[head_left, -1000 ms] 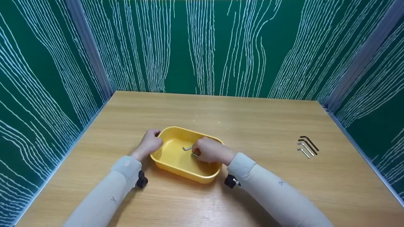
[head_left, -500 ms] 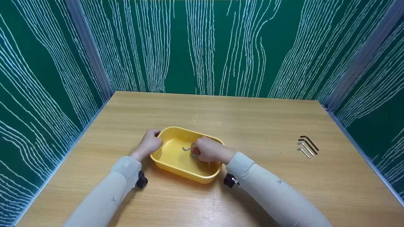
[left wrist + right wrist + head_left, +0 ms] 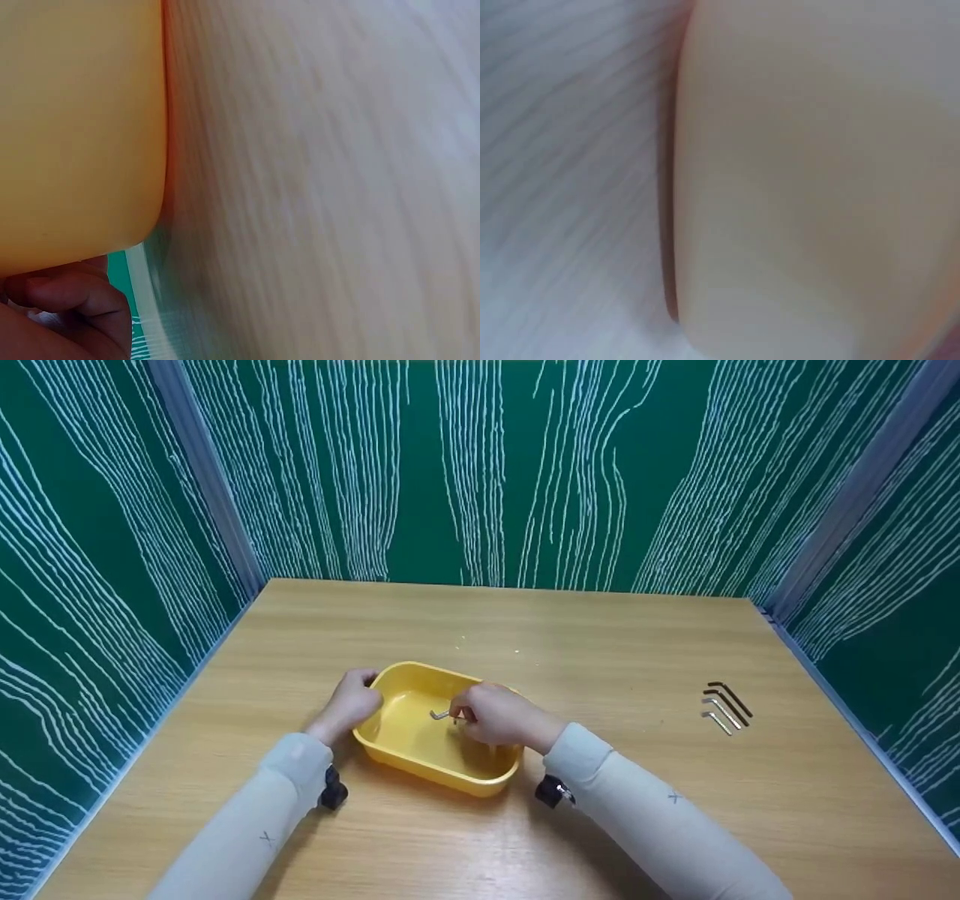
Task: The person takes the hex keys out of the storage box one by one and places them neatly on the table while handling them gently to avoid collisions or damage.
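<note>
A yellow plastic basin (image 3: 420, 772) sits at a slant on the table. My left hand (image 3: 354, 701) grips its left end by the rim, thumb on the inside; in the left wrist view the curled fingers (image 3: 82, 300) show below the basin's outer wall (image 3: 75, 135). Inside the basin my right hand (image 3: 499, 716) has curled fingers, pinching a small metal piece that looks like a hex key, mostly hidden. The bent end of a silvery hex key (image 3: 439, 715) shows just left of those fingertips. The right wrist view shows only the basin's outer wall (image 3: 802, 180) and table.
Two dark and two silvery hex keys (image 3: 724, 709) lie in a row at the table's right side. Tiny pale specks (image 3: 517, 651) dot the wood (image 3: 600, 645) behind the basin. Green walls with white lines (image 3: 420, 472) enclose the table's back and sides.
My right fingers have shifted slightly in the basin, and the thumb side has opened out a little towards the bent key end. The left hand keeps its grip. The whole view has drifted slightly.
</note>
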`<state>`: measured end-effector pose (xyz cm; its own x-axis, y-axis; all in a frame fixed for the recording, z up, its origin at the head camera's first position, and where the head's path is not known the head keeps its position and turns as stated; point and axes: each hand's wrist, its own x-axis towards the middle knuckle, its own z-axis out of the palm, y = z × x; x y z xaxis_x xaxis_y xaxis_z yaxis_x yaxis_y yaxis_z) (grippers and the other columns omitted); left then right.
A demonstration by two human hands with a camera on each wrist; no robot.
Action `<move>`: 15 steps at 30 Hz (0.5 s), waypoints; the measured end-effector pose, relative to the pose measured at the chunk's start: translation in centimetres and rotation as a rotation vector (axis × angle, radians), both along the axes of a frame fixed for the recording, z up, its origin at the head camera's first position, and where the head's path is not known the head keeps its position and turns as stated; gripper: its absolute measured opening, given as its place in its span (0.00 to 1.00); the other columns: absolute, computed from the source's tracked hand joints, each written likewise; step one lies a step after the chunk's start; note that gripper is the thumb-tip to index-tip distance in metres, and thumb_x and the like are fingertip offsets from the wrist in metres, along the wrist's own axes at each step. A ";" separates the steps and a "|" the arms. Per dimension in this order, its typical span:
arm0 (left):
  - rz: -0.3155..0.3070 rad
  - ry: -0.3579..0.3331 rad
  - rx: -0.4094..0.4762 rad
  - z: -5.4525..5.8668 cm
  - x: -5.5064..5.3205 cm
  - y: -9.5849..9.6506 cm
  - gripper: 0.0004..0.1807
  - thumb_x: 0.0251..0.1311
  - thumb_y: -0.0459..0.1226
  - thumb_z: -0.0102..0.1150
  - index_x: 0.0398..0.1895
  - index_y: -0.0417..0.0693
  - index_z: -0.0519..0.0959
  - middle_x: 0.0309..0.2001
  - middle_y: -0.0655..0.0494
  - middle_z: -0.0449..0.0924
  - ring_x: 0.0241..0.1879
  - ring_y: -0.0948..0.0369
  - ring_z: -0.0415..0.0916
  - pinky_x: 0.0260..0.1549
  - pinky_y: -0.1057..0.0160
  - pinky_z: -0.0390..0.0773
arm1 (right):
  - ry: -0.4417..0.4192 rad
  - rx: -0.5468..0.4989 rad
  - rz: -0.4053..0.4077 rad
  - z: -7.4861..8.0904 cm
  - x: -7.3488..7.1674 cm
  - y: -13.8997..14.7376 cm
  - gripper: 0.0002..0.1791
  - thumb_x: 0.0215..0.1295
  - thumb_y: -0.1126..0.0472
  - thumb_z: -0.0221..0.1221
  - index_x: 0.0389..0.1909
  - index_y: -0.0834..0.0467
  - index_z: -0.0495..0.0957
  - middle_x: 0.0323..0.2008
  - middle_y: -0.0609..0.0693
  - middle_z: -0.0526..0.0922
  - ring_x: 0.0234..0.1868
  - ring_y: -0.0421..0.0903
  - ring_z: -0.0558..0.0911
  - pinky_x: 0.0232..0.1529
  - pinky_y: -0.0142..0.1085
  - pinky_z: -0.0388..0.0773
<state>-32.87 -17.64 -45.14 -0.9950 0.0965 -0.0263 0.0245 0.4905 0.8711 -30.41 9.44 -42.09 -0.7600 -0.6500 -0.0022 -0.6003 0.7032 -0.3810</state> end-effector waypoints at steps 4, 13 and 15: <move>-0.006 0.029 -0.006 -0.1 0.1 0.0 0.25 0.57 0.24 0.44 0.53 0.30 0.85 0.45 0.42 0.84 0.42 0.55 0.76 0.44 0.65 0.75 | -0.016 -0.031 -0.008 0.4 0.2 0.6 0.17 0.70 0.72 0.60 0.54 0.61 0.88 0.39 0.54 0.85 0.36 0.47 0.78 0.40 0.39 0.76; 0.003 0.001 -0.005 0.1 0.0 0.1 0.23 0.58 0.24 0.44 0.52 0.31 0.84 0.44 0.43 0.83 0.42 0.55 0.76 0.43 0.64 0.75 | -0.041 -0.063 -0.073 1.6 0.3 2.1 0.24 0.68 0.77 0.55 0.61 0.60 0.86 0.54 0.58 0.87 0.49 0.54 0.81 0.58 0.47 0.85; 0.002 -0.007 -0.005 0.1 0.0 0.1 0.22 0.59 0.24 0.44 0.52 0.31 0.84 0.44 0.43 0.83 0.42 0.55 0.76 0.43 0.64 0.75 | -0.042 -0.070 -0.086 1.8 0.3 2.6 0.25 0.67 0.78 0.56 0.62 0.60 0.85 0.56 0.58 0.87 0.50 0.55 0.81 0.59 0.48 0.86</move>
<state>-32.87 -17.58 -45.03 -0.9950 0.0940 -0.0339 0.0171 0.4951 0.8687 -30.13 11.99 -40.24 -0.8132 -0.5819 0.0077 -0.5212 0.7224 -0.4545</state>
